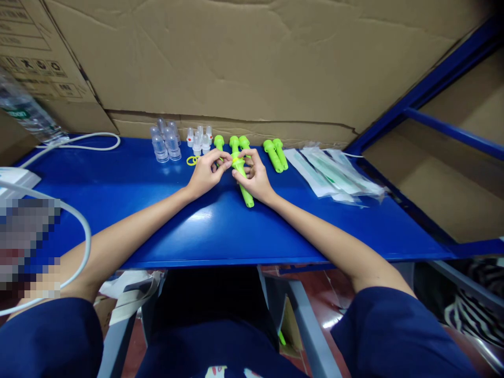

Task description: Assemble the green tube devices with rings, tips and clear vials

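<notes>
My right hand (258, 178) has its fingers closed around a bright green plastic tube (247, 197), a handle-like piece whose lower end points towards me. Around the tube's upper part sits a yellow ring (235, 159). Thumb and forefinger of my left hand (207, 176) pinch at that ring from the side. Two loose yellow rings (192, 160) lie just left of my left hand. Behind my hands are more green tubes (244, 142), partly hidden by my fingers. Small clear-and-white caps (197, 144) with red dots stand further left.
Larger clear cups (160, 149) stand upside down at the back left. Two green tubes (273, 156) lie right of my hands, beside flat sealed packets (334, 173). A white cable (84, 231) loops over the left side. Cardboard (236, 58) walls the back of the blue table (189, 236).
</notes>
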Motion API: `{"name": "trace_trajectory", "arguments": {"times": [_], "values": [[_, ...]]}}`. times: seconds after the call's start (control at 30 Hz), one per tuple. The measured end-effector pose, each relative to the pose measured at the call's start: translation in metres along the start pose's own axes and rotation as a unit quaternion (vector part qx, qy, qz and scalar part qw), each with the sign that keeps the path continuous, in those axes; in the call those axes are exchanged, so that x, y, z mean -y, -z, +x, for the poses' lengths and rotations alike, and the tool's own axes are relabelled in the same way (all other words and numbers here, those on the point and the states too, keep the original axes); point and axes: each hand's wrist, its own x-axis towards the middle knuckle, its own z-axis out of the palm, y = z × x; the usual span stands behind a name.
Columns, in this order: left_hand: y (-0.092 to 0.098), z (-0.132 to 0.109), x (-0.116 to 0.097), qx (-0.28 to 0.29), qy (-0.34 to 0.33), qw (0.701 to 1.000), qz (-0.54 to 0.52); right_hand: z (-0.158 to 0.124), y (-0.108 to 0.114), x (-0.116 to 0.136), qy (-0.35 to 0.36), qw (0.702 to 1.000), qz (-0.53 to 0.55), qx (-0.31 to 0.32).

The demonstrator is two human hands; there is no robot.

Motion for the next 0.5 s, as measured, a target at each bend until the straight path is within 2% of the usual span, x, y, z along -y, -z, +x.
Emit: {"name": "trace_trajectory", "arguments": {"times": [0.23, 0.5], "values": [[-0.0011, -0.0009, -0.0019, 0.003, 0.005, 1.0, -0.021, 0.0011, 0.0021, 0.0084, 0.006, 1.0, 0.009, 0.0], [-0.0031, -0.0019, -0.0025, 0.02, 0.012, 0.999, -0.04, 0.0021, 0.0008, 0.0063, -0.003, 1.0, 0.028, 0.006]]}}
